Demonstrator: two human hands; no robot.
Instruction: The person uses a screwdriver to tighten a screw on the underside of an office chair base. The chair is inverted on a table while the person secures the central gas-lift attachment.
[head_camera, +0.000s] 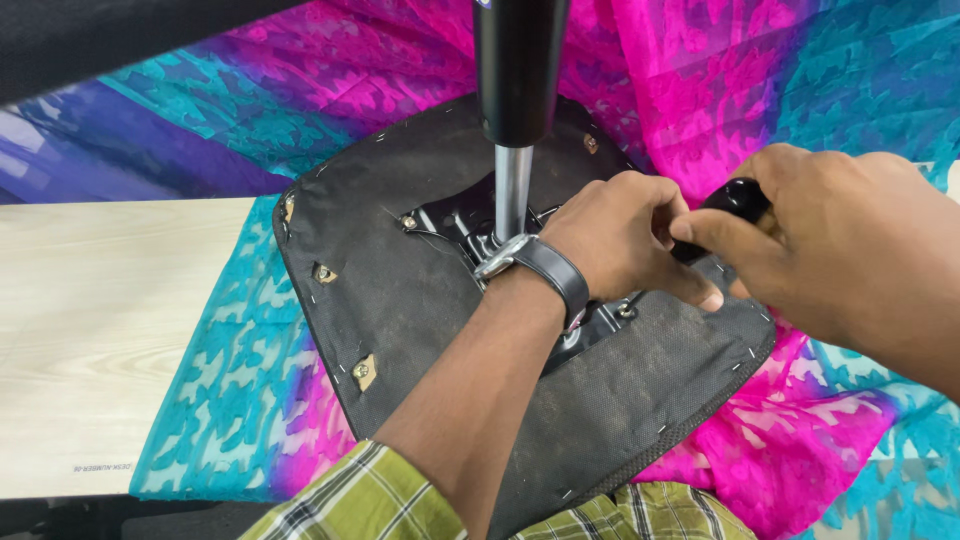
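Observation:
An upturned office chair seat (420, 330) lies with its dusty black underside facing up. A black and silver gas column (514, 120) stands up from its metal mounting plate (450, 225). My left hand (620, 235), with a black wristwatch (545, 265) on its wrist, rests over the plate and pinches the shaft of a tool. My right hand (850, 250) is closed around that tool's black handle (735, 200). The tool's tip is hidden behind my left fingers.
A pink, teal and purple patterned cloth (780, 90) lies under the seat on a pale wooden table (100, 330). Metal brackets (364, 371) and staples dot the seat's rim. My plaid sleeve (370, 495) shows at the bottom edge.

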